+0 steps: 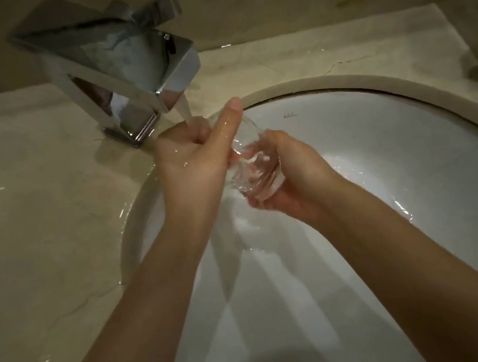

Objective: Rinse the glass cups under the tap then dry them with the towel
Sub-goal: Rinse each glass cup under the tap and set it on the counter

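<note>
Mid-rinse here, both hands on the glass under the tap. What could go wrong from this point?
1. The glass is wet and held tilted over the basin by the right hand and left hand; it may slip and crack against the ceramic.
2. The stream from the tap lands on the left hand, so water may splash onto the already wet counter.
</note>
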Tool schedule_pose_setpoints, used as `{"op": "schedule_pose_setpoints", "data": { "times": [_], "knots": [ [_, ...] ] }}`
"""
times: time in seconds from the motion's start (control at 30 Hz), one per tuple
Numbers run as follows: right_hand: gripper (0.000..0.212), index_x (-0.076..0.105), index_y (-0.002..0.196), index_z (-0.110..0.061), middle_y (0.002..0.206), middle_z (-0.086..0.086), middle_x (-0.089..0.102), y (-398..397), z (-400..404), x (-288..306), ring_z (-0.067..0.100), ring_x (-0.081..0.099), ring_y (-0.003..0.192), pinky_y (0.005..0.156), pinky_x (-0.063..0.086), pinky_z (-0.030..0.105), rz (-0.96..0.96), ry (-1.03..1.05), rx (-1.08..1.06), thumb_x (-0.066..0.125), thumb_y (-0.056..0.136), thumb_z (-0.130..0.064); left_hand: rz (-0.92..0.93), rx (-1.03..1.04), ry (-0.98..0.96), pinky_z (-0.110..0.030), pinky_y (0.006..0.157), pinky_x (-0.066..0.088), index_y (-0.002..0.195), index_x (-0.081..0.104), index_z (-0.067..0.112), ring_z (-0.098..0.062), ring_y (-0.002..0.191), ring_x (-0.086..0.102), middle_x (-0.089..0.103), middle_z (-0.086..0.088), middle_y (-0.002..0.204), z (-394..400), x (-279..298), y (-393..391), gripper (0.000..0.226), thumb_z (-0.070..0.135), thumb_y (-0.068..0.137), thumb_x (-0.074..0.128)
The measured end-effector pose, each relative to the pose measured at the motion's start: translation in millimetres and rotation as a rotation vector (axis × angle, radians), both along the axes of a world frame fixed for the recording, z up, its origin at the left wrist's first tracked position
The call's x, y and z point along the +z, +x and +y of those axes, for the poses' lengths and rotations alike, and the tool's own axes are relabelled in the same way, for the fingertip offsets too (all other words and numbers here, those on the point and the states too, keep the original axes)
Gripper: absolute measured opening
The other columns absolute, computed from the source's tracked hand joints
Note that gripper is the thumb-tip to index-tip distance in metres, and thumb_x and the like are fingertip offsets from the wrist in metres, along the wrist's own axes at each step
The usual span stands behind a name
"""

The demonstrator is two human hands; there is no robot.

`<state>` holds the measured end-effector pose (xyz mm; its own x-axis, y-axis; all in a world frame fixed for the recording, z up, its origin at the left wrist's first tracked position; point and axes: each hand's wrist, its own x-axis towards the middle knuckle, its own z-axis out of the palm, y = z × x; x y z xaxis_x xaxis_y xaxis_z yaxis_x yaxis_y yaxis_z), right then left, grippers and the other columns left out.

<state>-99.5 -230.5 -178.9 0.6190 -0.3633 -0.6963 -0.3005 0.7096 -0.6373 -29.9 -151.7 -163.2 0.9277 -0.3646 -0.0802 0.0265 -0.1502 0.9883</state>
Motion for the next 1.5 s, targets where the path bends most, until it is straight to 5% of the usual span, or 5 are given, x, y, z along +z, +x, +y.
{"op": "schedule_pose_setpoints", "data": {
  "times": [0.2,0.37,0.5,0.67,1.5],
  "knots": [
    [0.047,0.065,0.106,-0.012,0.089,0.002,0.067,-5.9,15.9,0.6,-0.003,0.063,0.058,0.052,0.045,0.007,-0.019,-0.694,0.062,0.051,0.093,-0.055,0.068,0.1,-0.058,-0.025,0.052,0.039,0.048,0.051,0.016,-0.012,0.043,0.044,0.045,0.005,0.042,-4.1,-2.2,4.1,0.045,0.024,0.087,0.072],
    [0.063,0.065,0.096,-0.01,0.088,0.013,0.071,0.0,17.7,13.9,0.026,0.069,0.069,0.062,0.06,0.039,-0.06,-0.105,0.154,0.038,0.092,-0.067,0.096,0.085,-0.162,-0.026,0.055,0.043,0.045,0.059,0.022,-0.009,0.044,0.048,0.05,0.009,0.043,-6.4,0.7,11.9,0.046,0.015,0.089,0.07],
    [0.064,0.05,0.103,-0.026,0.1,0.006,0.069,7.3,26.0,0.2,0.027,0.071,0.085,0.074,0.06,0.046,-0.039,-0.641,0.117,0.05,0.071,-0.082,0.154,0.104,-0.228,-0.029,0.058,0.044,0.047,0.058,0.022,-0.015,0.052,0.052,0.053,0.003,0.051,-4.8,-3.2,12.6,0.042,0.011,0.086,0.072],
    [0.073,0.066,0.115,-0.007,0.105,0.017,0.07,9.0,24.5,15.2,0.033,0.067,0.092,0.087,0.055,0.048,-0.109,-0.048,0.1,0.04,0.089,-0.071,0.276,0.095,-0.315,-0.026,0.059,0.053,0.072,0.063,0.011,-0.014,0.057,0.065,0.067,0.001,0.06,-3.0,-0.5,9.9,0.017,0.013,0.087,0.071],
    [0.066,0.07,0.103,-0.012,0.1,0.014,0.075,14.9,22.1,22.7,0.033,0.072,0.094,0.087,0.057,0.047,-0.031,-0.135,0.009,0.045,0.087,-0.071,0.441,-0.025,-0.459,-0.033,0.067,0.055,0.115,0.063,-0.001,-0.022,0.077,0.07,0.07,-0.007,0.088,1.9,-12.3,7.0,0.053,0.034,0.077,0.074]
  ]
}}
